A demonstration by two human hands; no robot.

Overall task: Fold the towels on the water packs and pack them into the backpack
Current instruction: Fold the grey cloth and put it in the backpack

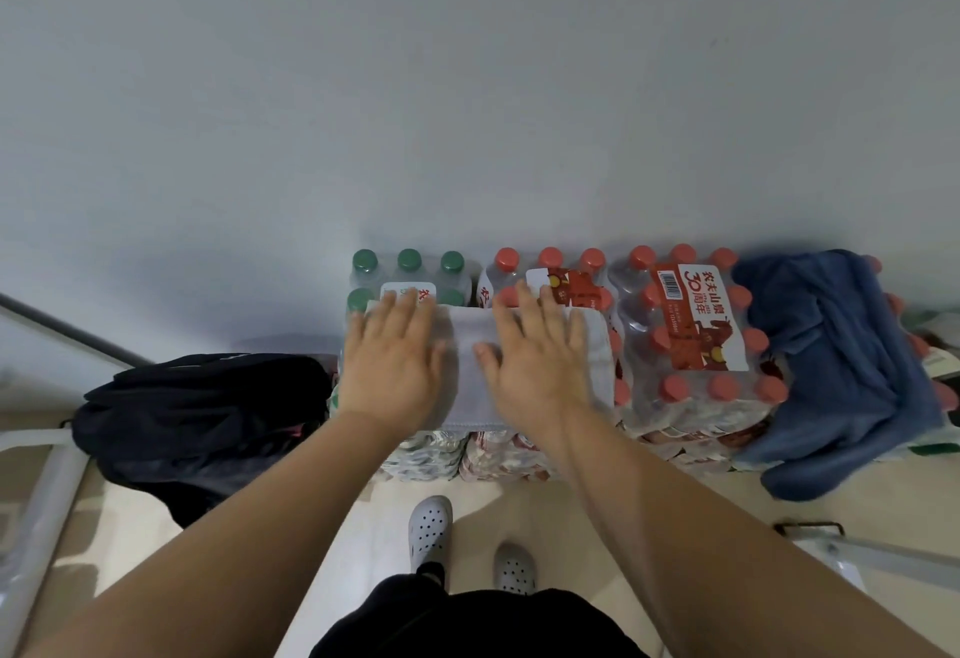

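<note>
Standing in grey clogs (428, 527), we are pressing our left grip (389, 366) and right grip (540, 371), fingers flat and spread, on the white towel (462, 371) atop the water packs (685, 345). The black backpack (202, 413) is lying just left, and a blue towel (831, 361) is draping the far-right pack.

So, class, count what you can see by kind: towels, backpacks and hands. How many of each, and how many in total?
Towels: 2, the white towel and the blue towel
Backpacks: 1, the black backpack
Hands: 2, the left hand and the right hand
Total: 5
</note>
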